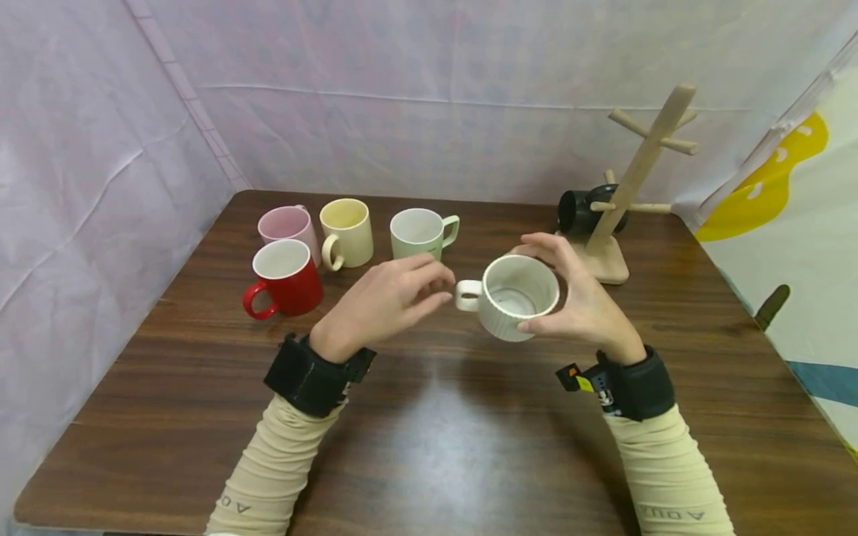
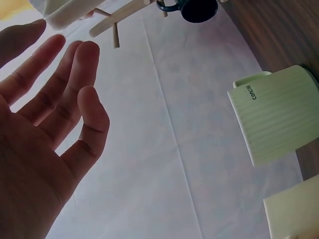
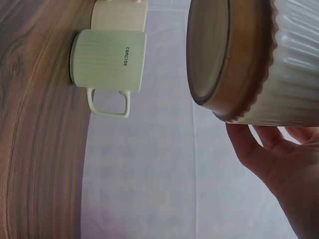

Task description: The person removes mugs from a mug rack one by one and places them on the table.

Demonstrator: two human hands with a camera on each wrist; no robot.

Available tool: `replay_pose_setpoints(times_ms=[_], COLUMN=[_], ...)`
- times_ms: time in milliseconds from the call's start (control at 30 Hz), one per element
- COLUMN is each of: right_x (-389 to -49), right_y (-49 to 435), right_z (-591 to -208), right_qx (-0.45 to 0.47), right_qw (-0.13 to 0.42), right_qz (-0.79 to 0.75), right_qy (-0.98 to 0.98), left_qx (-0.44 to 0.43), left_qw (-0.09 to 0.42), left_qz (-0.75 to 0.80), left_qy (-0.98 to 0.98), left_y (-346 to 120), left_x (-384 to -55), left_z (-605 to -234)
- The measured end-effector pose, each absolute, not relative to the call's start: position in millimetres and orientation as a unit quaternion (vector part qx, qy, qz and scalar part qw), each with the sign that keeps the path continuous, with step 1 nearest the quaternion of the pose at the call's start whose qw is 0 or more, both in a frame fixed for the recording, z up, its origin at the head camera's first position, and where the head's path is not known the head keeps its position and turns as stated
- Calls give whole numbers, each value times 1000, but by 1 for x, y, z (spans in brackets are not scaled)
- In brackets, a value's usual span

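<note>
My right hand (image 1: 582, 301) grips a white ribbed mug (image 1: 504, 318) by its body, thumb on the near side and fingers round the far side. The mug is held up over the table, its mouth tipped toward the head camera and its handle (image 1: 468, 295) pointing left. In the right wrist view the underside of this mug shows a brown base band (image 3: 251, 59). Beside the handle is my left hand (image 1: 395, 296), holding nothing, its fingers loosely bent and their tips close to the handle.
Behind my left hand stands a pale green mug (image 1: 410, 248). Further left are a yellow mug (image 1: 355, 244), a pink mug (image 1: 298, 229) and a red mug (image 1: 298, 292). A wooden mug rack (image 1: 642, 175) at the back right carries a black mug (image 1: 575, 213). Cloth (image 1: 436, 141) hangs behind the table.
</note>
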State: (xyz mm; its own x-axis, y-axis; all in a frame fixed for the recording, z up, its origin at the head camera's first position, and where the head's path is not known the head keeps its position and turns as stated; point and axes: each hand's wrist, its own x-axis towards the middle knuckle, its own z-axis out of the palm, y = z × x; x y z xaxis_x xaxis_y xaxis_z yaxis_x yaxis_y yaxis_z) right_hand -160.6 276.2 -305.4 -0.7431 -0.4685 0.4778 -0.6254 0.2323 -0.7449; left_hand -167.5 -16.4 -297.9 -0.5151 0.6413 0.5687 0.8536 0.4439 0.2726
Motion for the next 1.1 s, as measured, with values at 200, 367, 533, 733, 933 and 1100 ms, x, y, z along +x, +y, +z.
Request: replay_pose_setpoints(times_ms=[200,367,533,733,933,1100], right_x=[-162,-162,-163,-162,-161,-162], right_y=[273,272,270,267,265,264], right_z=[-307,-308,-309,-310,-310,-311], right_qx=[367,376,387,390,388,384], right_qw=[72,68,67,64,59,55], right_qz=[514,512,505,494,490,483], right_qy=[-772,-770,-769,-775,-778,-785], left_qx=[-463,-468,-456,-433,-424,-432], left_qw=[197,193,170,108,72,58], left_qz=[-276,-268,-259,-247,-240,-232], left_qy=[-819,-820,-835,-860,-870,-870], left_y=[-11,-8,-6,-4,-3,-3], left_x=[-167,-165,-165,-164,-164,-164], left_z=[-302,-302,-302,-302,-303,-302])
